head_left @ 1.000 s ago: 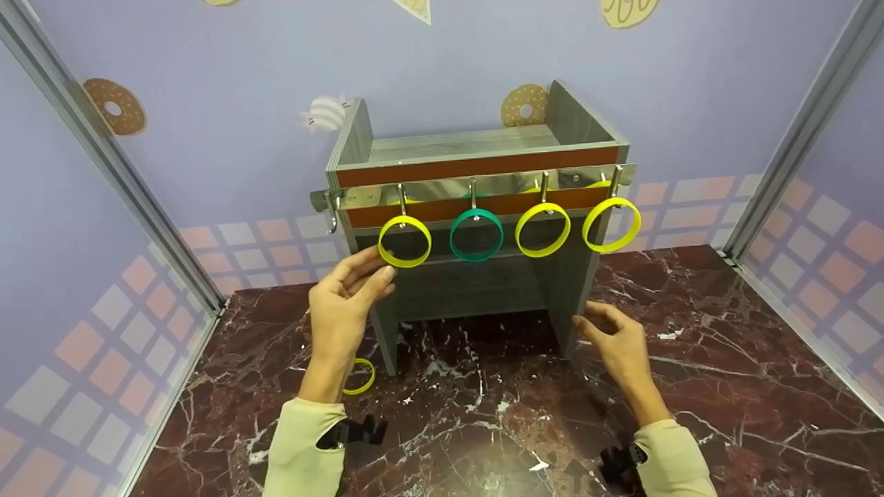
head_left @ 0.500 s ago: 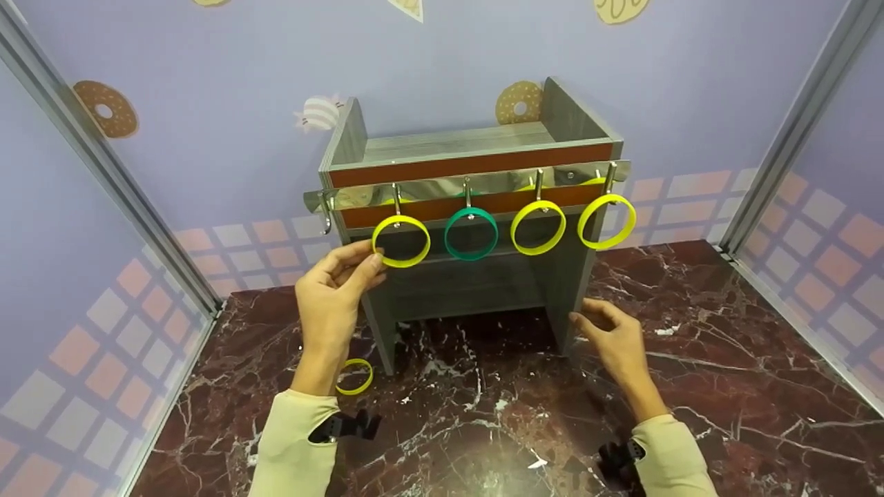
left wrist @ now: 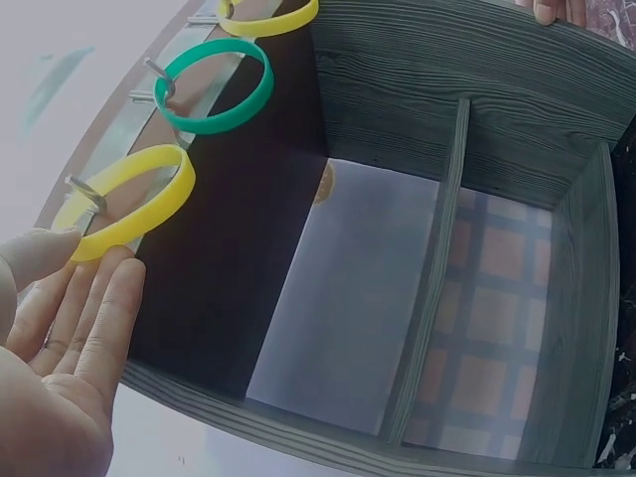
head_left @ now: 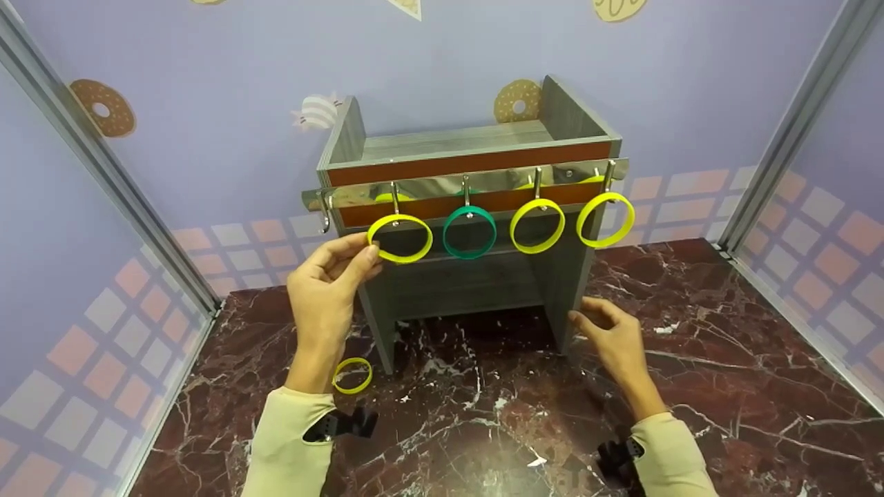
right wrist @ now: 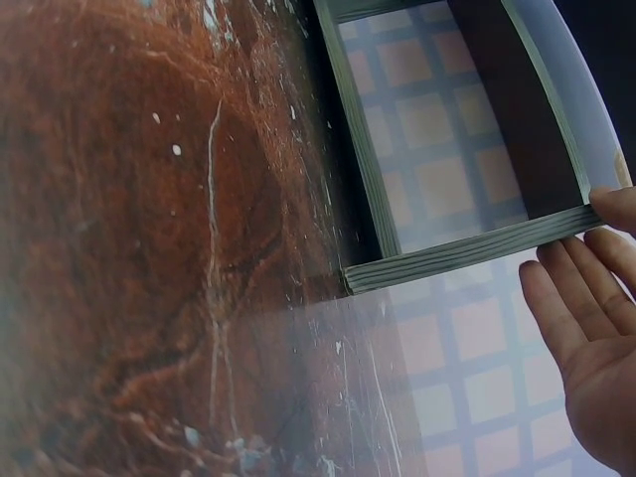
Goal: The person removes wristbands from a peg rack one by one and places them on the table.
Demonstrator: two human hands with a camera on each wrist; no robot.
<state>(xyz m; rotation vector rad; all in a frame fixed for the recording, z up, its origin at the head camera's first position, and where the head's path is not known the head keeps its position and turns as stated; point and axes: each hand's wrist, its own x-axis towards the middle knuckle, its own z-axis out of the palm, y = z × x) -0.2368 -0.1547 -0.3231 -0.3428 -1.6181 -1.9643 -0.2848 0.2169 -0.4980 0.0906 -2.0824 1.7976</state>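
Observation:
A yellow wristband (head_left: 407,260) hangs from a hook on the metal rail (head_left: 498,181) across the front of a grey wooden shelf unit (head_left: 463,284). My left hand (head_left: 321,293) pinches its left side between thumb and fingers, and the band tilts outward there. To its right hang a teal wristband (head_left: 469,257) and two more yellow wristbands, one in the middle (head_left: 538,251) and one at the end (head_left: 604,245). At the unit's right side panel (right wrist: 467,248), my right hand (head_left: 611,342) grips the edge, thumb at the front and fingers along the outer face.
The leftmost hook (head_left: 324,215) carries no band. Another yellow wristband (head_left: 370,376) is on the dark red marbled table (head_left: 483,435), near the unit's left foot. Patterned wall panels (head_left: 235,138) enclose the back and both sides.
My left hand has shifted slightly up and left, taking a firmer pinch on the yellow wristband and pulling its side outward. My right hand stays on the side panel.

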